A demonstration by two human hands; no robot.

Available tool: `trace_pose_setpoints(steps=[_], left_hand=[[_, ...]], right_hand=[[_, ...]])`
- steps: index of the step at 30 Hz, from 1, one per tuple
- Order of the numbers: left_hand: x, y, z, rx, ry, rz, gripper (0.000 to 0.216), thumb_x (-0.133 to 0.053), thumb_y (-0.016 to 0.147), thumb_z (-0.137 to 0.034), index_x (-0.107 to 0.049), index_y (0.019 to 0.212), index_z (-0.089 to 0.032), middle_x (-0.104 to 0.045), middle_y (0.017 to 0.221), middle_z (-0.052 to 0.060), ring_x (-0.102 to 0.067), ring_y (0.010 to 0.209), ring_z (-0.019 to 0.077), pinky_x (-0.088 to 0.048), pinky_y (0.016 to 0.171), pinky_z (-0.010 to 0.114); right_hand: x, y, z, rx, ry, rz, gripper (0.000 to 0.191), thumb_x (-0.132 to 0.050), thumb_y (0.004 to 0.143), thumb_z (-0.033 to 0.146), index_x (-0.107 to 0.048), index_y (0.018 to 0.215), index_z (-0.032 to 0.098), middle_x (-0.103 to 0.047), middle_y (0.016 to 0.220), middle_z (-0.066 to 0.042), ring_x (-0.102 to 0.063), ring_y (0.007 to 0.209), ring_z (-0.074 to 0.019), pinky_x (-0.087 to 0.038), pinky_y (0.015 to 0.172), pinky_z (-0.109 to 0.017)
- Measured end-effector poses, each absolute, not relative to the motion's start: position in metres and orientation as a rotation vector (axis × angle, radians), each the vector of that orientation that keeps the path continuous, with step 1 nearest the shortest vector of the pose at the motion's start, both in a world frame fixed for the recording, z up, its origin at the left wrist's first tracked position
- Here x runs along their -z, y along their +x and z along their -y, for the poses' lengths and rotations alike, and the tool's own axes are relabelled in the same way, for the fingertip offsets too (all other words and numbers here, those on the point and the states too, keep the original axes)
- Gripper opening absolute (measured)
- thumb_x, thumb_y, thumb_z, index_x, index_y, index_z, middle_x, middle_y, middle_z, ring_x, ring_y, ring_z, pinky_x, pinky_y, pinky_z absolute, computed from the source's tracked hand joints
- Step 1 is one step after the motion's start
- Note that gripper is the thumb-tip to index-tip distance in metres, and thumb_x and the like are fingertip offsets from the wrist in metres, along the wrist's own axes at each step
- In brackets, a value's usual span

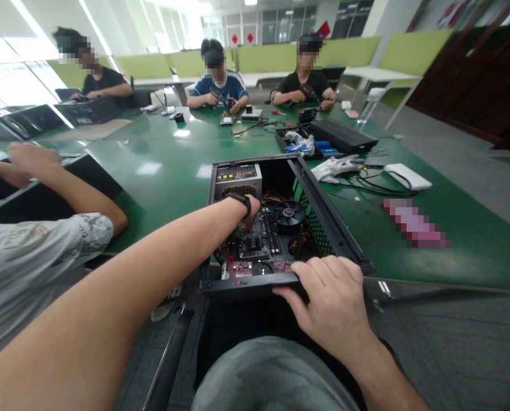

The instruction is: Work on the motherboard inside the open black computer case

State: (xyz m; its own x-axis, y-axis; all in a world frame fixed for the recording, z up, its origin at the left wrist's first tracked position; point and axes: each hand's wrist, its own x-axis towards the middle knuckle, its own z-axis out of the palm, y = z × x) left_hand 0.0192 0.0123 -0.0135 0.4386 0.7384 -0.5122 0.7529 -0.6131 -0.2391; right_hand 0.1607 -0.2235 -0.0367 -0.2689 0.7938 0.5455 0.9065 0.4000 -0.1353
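Note:
An open black computer case (pixel 250 284) lies at the table's near edge, its inside facing up. My left hand (pixel 250 212) reaches down into it, just in front of the silver-and-black power supply (pixel 238 174), over the motherboard (pixel 263 240). Its fingers are mostly hidden behind the wrist and a dark wristband. My right hand (pixel 330 285) is closed over the near rim, thumb below and fingers on top. A round black cooling fan (pixel 288 216) sits to the right of the motherboard. Red circuit cards (pixel 240 268) lie along the near inner side.
Right of the case are white gloves (pixel 335 168), black cables, a white box-like object (pixel 408 177) and a blurred red item (pixel 413 222). Behind it lies a black tray (pixel 287 137) with blue items. A co-worker's arm (pixel 79 194) works in another case at left; three people sit across.

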Motion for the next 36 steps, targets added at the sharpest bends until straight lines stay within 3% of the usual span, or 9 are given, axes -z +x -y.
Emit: trace_pose_setpoints(steps=[6, 13, 19, 28, 36], left_hand=[[0.01, 0.02, -0.008, 0.927, 2.668, -1.37, 0.044, -0.088, 0.053, -0.026, -0.08, 0.093, -0.012, -0.077, 0.098, 0.014, -0.071, 0.095, 0.0288, -0.054, 0.088, 0.031], [0.014, 0.02, -0.014, 0.947, 2.661, -1.354, 0.049, -0.09, 0.049, -0.029, -0.08, 0.095, -0.018, -0.078, 0.094, 0.01, -0.07, 0.098, 0.0284, -0.054, 0.087, 0.029], [0.01, 0.022, -0.011, 0.925, 2.616, -1.375, 0.047, -0.09, 0.049, -0.027, -0.081, 0.093, -0.012, -0.077, 0.096, 0.015, -0.07, 0.096, 0.0316, -0.054, 0.088, 0.033], [0.009, 0.022, -0.006, 1.064, 2.7, -1.318, 0.049, -0.085, 0.06, -0.035, -0.079, 0.104, -0.012, -0.076, 0.106, 0.015, -0.07, 0.097, 0.0276, -0.053, 0.088, 0.029], [0.019, 0.018, -0.015, 0.888, 2.729, -1.347, 0.054, -0.083, 0.058, -0.046, -0.079, 0.102, -0.016, -0.076, 0.104, 0.012, -0.069, 0.101, 0.0285, -0.052, 0.086, 0.028]], right_hand=[[0.038, 0.16, 0.223, 0.277, -1.443, 2.122, 0.024, -0.062, 0.09, 0.044, -0.061, 0.097, 0.021, -0.056, 0.079, -0.002, -0.044, 0.081, -0.0208, -0.028, 0.081, -0.039], [0.038, 0.16, 0.223, 0.285, -1.444, 2.12, 0.024, -0.062, 0.09, 0.043, -0.062, 0.097, 0.021, -0.057, 0.078, -0.002, -0.045, 0.081, -0.0206, -0.028, 0.081, -0.039], [0.037, 0.16, 0.223, 0.281, -1.444, 2.12, 0.023, -0.062, 0.09, 0.043, -0.062, 0.096, 0.021, -0.056, 0.078, -0.002, -0.045, 0.081, -0.0208, -0.028, 0.081, -0.039], [0.038, 0.16, 0.223, 0.278, -1.444, 2.126, 0.024, -0.062, 0.09, 0.043, -0.061, 0.098, 0.021, -0.056, 0.079, -0.002, -0.045, 0.081, -0.0211, -0.028, 0.081, -0.039], [0.038, 0.161, 0.222, 0.276, -1.451, 2.128, 0.024, -0.061, 0.091, 0.044, -0.061, 0.098, 0.021, -0.056, 0.079, -0.002, -0.045, 0.081, -0.0214, -0.029, 0.081, -0.04]])
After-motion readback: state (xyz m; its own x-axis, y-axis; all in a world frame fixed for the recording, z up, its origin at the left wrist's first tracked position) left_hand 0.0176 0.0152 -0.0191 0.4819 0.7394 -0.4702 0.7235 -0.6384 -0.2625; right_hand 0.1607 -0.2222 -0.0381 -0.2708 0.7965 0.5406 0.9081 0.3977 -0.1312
